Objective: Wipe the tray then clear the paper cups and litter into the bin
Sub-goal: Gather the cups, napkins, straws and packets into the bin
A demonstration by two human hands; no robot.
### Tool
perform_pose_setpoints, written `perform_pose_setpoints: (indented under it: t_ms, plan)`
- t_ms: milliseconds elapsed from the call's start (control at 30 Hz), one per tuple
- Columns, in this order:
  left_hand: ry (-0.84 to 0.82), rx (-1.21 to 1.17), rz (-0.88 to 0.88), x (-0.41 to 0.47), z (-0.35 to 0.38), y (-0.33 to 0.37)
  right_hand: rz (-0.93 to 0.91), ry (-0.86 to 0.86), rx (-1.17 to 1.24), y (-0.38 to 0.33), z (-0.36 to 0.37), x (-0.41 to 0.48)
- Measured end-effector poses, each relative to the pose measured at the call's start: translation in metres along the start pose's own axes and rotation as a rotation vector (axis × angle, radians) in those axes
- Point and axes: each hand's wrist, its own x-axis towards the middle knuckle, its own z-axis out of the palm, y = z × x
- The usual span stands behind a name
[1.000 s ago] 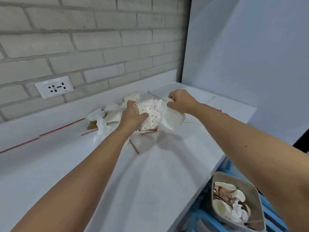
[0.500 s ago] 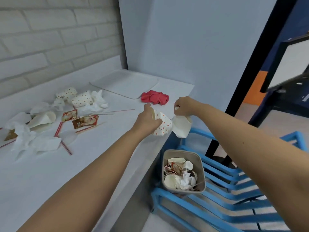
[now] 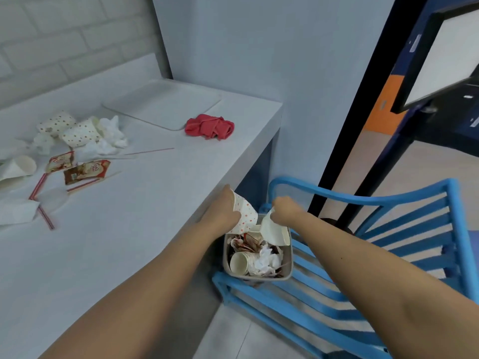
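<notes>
A person's two bare forearms reach forward and down to a small grey bin [image 3: 260,277], which sits on the slatted seat of a blue chair [image 3: 375,257] against the end of a white counter [image 3: 124,250]. The left hand [image 3: 224,212] has its fingers curled round a crushed dotted paper cup [image 3: 246,216], held tilted with its lower end at the bin's far rim. Just beside it, the right hand [image 3: 285,212] has its fingers bunched together, pinching the edge of a plain white paper cup [image 3: 274,230] that hangs into the bin's mouth. The bin holds other cups, crumpled tissue and torn wrappers, piled close to its brim. On the counter, well apart from both hands, more litter lies scattered: red-striped straws [image 3: 46,218], two brown sachets [image 3: 86,171], a plain cup on its side [image 3: 19,167], wads of white tissue [image 3: 111,137] and two more dotted cups [image 3: 79,133], also on their sides. Further back, a crumpled red cloth [image 3: 210,125] lies just beside the near corner of the pale tray [image 3: 163,104]. The tray rests flat in the counter's far corner, where a white brick wall [image 3: 64,35] meets a plain grey one
</notes>
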Motion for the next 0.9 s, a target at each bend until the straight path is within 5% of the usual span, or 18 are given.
perform_pose_setpoints:
  t_ms: [167, 367, 600, 900]
  plan:
    - [-0.048, 0.056, -0.057, 0.009, 0.026, -0.002, 0.009, -0.135, -0.072, 0.015, 0.021, 0.005]
    - [-0.131, 0.050, -0.024, 0.019, 0.050, 0.003, -0.274, -0.135, 0.453, 0.015, -0.006, 0.007]
    - [-0.027, -0.110, 0.006, 0.030, 0.057, 0.015, -0.491, -0.059, 0.386, 0.017, -0.009, 0.013]
    - [0.142, -0.120, 0.032, 0.035, 0.060, 0.006, -0.295, 0.015, 0.102, 0.033, 0.024, 0.028]
